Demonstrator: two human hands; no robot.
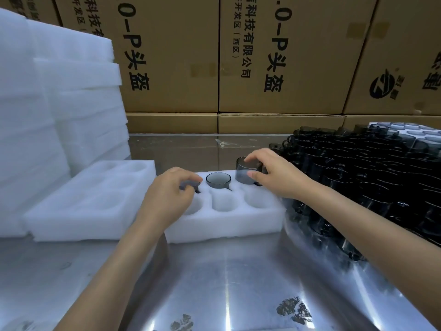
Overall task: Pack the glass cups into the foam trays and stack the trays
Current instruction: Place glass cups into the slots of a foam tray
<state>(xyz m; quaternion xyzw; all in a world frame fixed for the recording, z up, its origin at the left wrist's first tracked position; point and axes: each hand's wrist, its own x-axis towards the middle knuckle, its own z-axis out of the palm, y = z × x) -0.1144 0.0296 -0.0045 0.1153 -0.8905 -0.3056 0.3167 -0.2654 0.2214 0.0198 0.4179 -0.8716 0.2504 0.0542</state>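
Two hands (167, 192) (274, 175) each lower a cup (245, 173) into foam tray (229, 225)

Printed cardboard boxes (281, 56) stand stacked behind a shiny metal table (226, 283).

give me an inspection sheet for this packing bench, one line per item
surface: shiny metal table, a few dark smudges near the front edge
job's things: foam tray with one cup seated in the far middle pocket; near pockets unfilled; second tray beside it on the left; loose cups massed at right
clutter: nothing seen
hands: left hand fingers curled on a cup at the far left pocket; right hand grips a cup above the far right pocket
cables: nothing seen
surroundings: foam stack at left, cardboard boxes behind
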